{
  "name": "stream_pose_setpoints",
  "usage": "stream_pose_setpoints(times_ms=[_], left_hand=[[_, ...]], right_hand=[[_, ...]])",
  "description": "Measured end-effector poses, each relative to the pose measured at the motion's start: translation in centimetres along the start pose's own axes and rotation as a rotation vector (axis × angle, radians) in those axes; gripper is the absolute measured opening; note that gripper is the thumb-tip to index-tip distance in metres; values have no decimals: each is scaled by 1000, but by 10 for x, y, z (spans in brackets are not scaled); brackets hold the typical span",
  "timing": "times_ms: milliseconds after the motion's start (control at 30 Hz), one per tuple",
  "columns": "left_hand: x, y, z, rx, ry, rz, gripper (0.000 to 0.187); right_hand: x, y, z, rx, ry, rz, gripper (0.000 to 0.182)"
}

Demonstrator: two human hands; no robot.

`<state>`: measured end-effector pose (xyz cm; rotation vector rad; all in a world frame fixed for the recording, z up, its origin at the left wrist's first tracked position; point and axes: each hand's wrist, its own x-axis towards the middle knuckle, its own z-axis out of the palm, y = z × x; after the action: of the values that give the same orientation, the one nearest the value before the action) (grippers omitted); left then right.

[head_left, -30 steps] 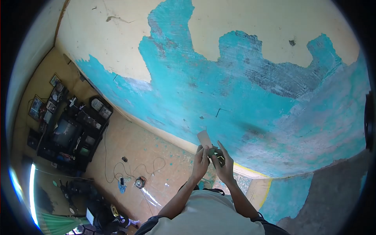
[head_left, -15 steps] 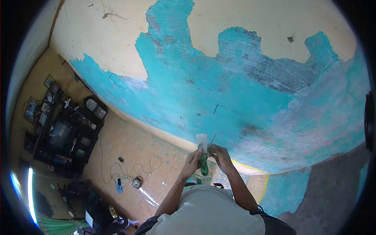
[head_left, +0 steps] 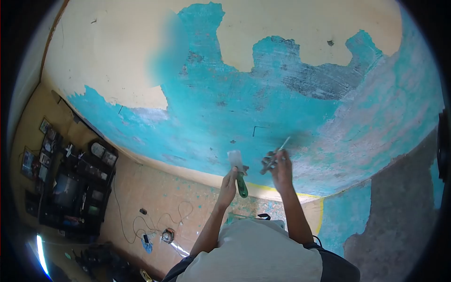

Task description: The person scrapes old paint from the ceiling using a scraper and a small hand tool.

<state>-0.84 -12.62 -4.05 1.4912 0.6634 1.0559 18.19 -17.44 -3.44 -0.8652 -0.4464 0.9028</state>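
The work in hand is surface preparation of the wall (head_left: 244, 117), a face of worn turquoise paint broken by cream patches above and a bare grey area at its right side. The left hand (head_left: 230, 181) is closed around the green handle of a putty knife (head_left: 237, 169); the pale blade stands above the fist, pointing toward the wall, and whether it touches the paint cannot be told. The right hand (head_left: 281, 167), beside the left and slightly nearer the wall's scraped zone, is closed on a second, slimmer scraper (head_left: 275, 157) — its thin metal end angles up toward the wall and appears close to or at the surface, though contact is not certain. Judged from these positions, the step is a changeover between strokes: both tools are gripped, neither is plainly engaged. The next move calls for setting one blade flat and at a shallow angle against the wall at the edge of the loose turquoise layer, with firm wrist pressure and the other tool kept clear of the stroke — too steep an angle is likely to gouge the plaster. Below the wall, the tiled floor (head_left: 155, 192) carries a trailing cable (head_left: 174, 211), and a dark shelf unit (head_left: 66, 183) stands to the wall's left.
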Motion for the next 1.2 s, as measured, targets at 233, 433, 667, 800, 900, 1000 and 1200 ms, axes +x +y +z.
stream_pose_setpoints(times_ms=[233, 433, 667, 800, 900, 1000, 1200], left_hand=[[40, 37, -8, -537, -104, -272, 32], [92, 99, 24, -429, -122, 71, 21], [108, 117, 71, -538, -46, 40, 37], [129, 129, 84, -680, -82, -14, 43], [143, 148, 91, -699, -47, -29, 45], [139, 143, 100, -738, -61, -39, 42], [142, 127, 108, -840, -19, 66, 37]], right_hand=[[6, -101, 13, -295, 343, -415, 31], [51, -128, 17, -212, 330, -758, 39], [73, -120, 40, -482, 271, -916, 65], [92, -108, 25, -570, 275, -951, 59], [96, -108, 15, -578, 262, -925, 59], [98, -107, 7, -570, 229, -912, 59], [100, -107, -5, -608, 187, -895, 59]])
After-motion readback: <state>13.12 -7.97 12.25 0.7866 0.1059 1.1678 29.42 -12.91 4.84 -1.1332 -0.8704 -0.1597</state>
